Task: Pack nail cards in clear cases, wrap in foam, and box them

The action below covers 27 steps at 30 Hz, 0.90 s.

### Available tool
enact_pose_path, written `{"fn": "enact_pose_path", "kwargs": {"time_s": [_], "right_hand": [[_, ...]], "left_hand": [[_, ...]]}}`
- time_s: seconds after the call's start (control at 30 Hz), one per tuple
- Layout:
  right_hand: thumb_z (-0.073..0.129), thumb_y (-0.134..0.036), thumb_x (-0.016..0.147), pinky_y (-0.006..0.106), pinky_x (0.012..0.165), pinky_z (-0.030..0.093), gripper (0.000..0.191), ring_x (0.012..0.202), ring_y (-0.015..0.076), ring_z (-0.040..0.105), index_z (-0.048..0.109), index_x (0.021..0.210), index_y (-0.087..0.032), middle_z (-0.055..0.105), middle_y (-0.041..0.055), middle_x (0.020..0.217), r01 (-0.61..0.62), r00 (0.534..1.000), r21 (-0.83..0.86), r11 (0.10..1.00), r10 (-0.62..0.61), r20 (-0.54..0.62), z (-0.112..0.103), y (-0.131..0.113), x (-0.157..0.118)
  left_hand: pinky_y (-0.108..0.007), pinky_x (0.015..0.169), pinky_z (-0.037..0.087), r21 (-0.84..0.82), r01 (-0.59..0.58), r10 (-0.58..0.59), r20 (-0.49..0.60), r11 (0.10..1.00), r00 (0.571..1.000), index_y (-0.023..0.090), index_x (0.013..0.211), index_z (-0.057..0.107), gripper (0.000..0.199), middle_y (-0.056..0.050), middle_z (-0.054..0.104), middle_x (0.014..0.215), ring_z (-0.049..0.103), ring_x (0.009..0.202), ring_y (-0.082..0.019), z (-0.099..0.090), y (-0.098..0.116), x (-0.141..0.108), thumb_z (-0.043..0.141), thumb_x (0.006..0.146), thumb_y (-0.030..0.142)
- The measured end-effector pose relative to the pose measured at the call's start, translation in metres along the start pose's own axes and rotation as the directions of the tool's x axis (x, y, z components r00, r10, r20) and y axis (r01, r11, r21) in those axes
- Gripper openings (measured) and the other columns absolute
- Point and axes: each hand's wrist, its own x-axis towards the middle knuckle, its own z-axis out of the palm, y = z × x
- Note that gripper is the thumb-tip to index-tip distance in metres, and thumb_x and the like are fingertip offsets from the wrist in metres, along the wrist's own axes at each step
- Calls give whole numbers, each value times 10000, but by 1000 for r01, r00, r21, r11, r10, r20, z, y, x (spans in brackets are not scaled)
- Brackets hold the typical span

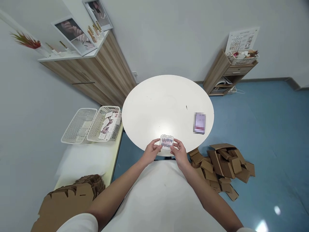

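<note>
A small clear plastic case of press-on nails is held between my two hands at the near edge of the round white table. Inside it, shiny purple-pink nails lie in two rows. My left hand grips the case's left side, thumb in front and fingers behind. On the opposite side, my right hand pinches it in the same way. The case is tipped a little towards me, and its lid looks closed. Whether it touches the tabletop I cannot tell.
A blurred purple item lies at the table's right. To the left stand a perforated basket with printed cards and another basket. Flat cardboard is stacked below them. Small brown boxes heap on the floor at right.
</note>
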Motion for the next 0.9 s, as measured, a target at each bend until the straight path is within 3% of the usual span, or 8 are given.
{"fn": "enact_pose_path", "kwargs": {"time_s": [0.17,0.33,0.47,0.6,0.77,0.9], "right_hand": [[669,-327,602,267,616,440,409,710,120,533,504,970,-260,537,2,893,-25,1000,-44,999,25,6,14,3,7],[655,-342,626,295,671,450,395,719,122,540,498,977,-251,536,4,915,-67,997,-128,989,70,16,46,8,20],[651,-352,636,327,759,444,435,825,154,550,490,1023,-234,543,35,974,-72,996,-220,973,83,41,88,14,38],[650,-377,632,352,800,442,533,1017,207,466,484,1116,-227,499,73,1107,-80,993,-426,901,110,46,140,22,62],[630,-392,644,346,782,463,643,995,197,456,414,1231,-243,458,69,1124,-91,982,-577,812,168,83,207,36,99],[623,-367,648,337,777,468,675,980,189,465,379,1265,-244,423,73,1148,-91,977,-611,787,190,100,244,46,127]], "left_hand": [[-257,728,424,8,-25,26,-68,1000,997,202,1119,548,464,-81,588,1077,561,829,-158,-18,1,3,638,690,354],[-255,712,438,14,-7,8,-91,1000,996,228,1145,541,453,-78,538,1129,540,822,-149,-47,-9,9,616,712,338],[-245,714,446,31,31,-26,-123,999,992,252,1197,493,489,-82,477,1162,512,894,-161,-84,-16,22,591,732,366],[-265,770,447,111,81,-64,-150,991,987,289,1249,422,530,-67,428,1143,474,981,-174,-135,-16,43,543,754,433],[-285,815,433,217,166,-119,-214,962,970,287,1299,340,571,-72,390,1128,446,1040,-185,-196,-18,77,475,782,488],[-298,832,418,256,198,-138,-236,946,962,263,1315,310,567,-85,372,1159,428,1076,-196,-226,-21,102,418,810,497]]}}
